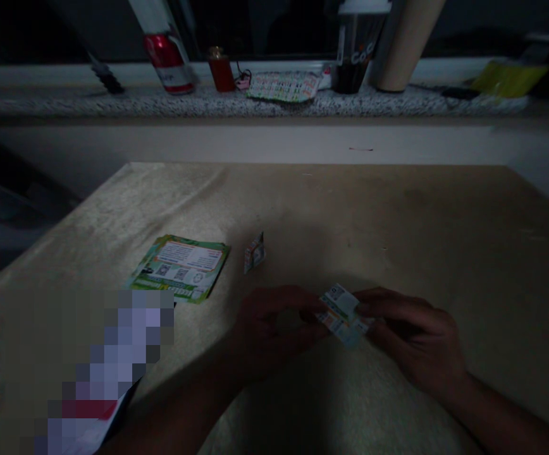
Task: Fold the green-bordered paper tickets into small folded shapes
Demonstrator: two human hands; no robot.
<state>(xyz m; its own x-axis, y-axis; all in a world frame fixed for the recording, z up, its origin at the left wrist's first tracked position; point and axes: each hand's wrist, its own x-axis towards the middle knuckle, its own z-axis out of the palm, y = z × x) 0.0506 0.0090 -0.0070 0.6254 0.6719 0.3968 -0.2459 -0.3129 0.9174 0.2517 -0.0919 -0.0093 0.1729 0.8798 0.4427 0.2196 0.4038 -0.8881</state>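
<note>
Both hands pinch a small folded printed paper (343,314) low over a beige cloth-covered table (398,221). My left hand (267,328) grips its left edge with curled fingers. My right hand (410,338) grips its right edge. A small folded paper piece (254,253) stands on the table just beyond my left hand. A stack of green and orange printed flyers (182,266) lies flat to the left.
A blurred-out object (108,373) lies at the near left. On the far stone ledge (208,102) stand a red can (169,62), a red lighter (220,69), a printed sheet (284,85), a dark cup (357,47) and a cardboard tube (407,41).
</note>
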